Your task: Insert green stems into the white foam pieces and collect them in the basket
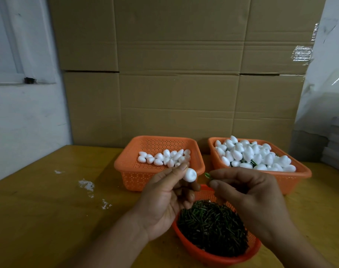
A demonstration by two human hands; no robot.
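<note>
My left hand (pixel 165 198) pinches a white foam piece (pixel 190 175) between thumb and fingers, above the table. Just right of it, my right hand (pixel 247 194) pinches a small green stem (pixel 207 175) whose tip points toward the foam piece; a small gap separates them. Below both hands sits a round orange basket (pixel 201 254) full of dark green stems (pixel 213 227). Behind, a left orange basket (pixel 133 167) holds several plain foam pieces (pixel 164 157). A right orange basket (pixel 300 174) is heaped with foam pieces (pixel 249 153), green bits showing among them.
The baskets stand on a yellow wooden table (pixel 48 209) with white foam crumbs (pixel 86 185) at the left. A wall of cardboard boxes (pixel 174 84) rises behind the table. Stacked grey sheets (pixel 336 144) lie at the far right.
</note>
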